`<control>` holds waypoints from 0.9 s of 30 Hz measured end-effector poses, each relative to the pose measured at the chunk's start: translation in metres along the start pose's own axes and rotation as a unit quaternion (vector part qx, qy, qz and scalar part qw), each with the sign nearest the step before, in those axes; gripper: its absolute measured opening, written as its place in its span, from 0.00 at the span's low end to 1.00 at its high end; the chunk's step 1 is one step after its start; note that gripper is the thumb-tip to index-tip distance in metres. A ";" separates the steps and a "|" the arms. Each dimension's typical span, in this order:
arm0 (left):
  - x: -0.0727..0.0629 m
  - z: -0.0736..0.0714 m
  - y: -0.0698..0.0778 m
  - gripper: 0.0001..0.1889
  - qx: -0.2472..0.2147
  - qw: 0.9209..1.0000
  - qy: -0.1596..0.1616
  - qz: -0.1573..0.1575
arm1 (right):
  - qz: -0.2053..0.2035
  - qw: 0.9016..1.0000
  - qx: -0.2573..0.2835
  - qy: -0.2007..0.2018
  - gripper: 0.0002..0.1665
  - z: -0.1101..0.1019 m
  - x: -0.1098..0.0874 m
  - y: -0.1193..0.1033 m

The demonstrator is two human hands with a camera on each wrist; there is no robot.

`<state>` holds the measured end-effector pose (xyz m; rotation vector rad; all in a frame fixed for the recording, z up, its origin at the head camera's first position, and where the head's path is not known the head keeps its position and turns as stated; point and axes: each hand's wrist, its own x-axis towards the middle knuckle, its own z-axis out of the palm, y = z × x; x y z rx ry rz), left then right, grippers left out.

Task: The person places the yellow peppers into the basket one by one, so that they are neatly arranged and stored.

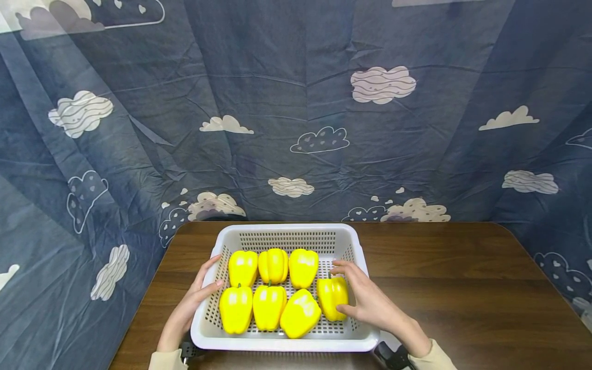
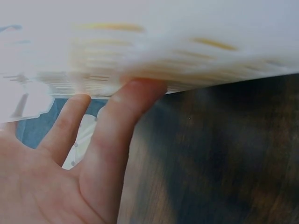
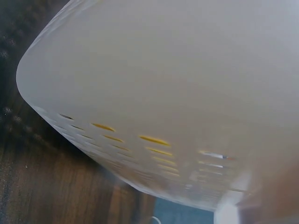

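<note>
A white plastic basket (image 1: pixel 284 345) with slotted walls holds several yellow bell peppers in two rows. My left hand (image 1: pixel 189 303) holds the basket's left rim, thumb over the edge; in the left wrist view, fingers (image 2: pixel 110 126) touch the outer wall from below. At the basket's right end, my right hand (image 1: pixel 370 300) reaches over the rim and grips a yellow bell pepper (image 1: pixel 331 300), thumb at its lower side and fingers near its stem end. A tilted yellow bell pepper (image 1: pixel 300 314) lies just left of it. The right wrist view shows mostly the basket's outer wall (image 3: pixel 140 84).
The basket stands on a dark brown wooden table (image 1: pixel 444 293), whose surface extends to the right. Behind and at both sides hangs a blue curtain (image 1: pixel 277 92) with cloud prints.
</note>
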<state>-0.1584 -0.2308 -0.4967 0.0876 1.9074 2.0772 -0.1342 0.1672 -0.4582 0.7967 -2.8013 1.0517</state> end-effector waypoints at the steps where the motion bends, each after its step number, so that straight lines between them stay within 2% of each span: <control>1: 0.000 0.000 0.000 0.34 0.000 1.000 0.000 0.000 | 0.001 1.000 -0.001 0.000 0.40 0.000 0.000 0.000; 13: 0.002 -0.001 0.001 0.34 0.026 1.000 0.005 -0.005 | 0.014 1.000 0.011 0.013 0.38 0.001 0.000 0.000; 19: 0.000 -0.006 0.008 0.33 0.091 0.996 0.015 -0.010 | 0.027 0.998 0.034 0.038 0.35 -0.002 -0.004 -0.002; 25: -0.005 -0.008 0.020 0.34 0.188 0.982 0.017 0.005 | 0.014 0.995 0.046 0.087 0.34 -0.008 -0.009 -0.004; 27: -0.007 -0.009 0.025 0.35 0.205 0.979 0.012 0.012 | 0.016 0.994 0.047 0.100 0.34 -0.012 -0.009 -0.005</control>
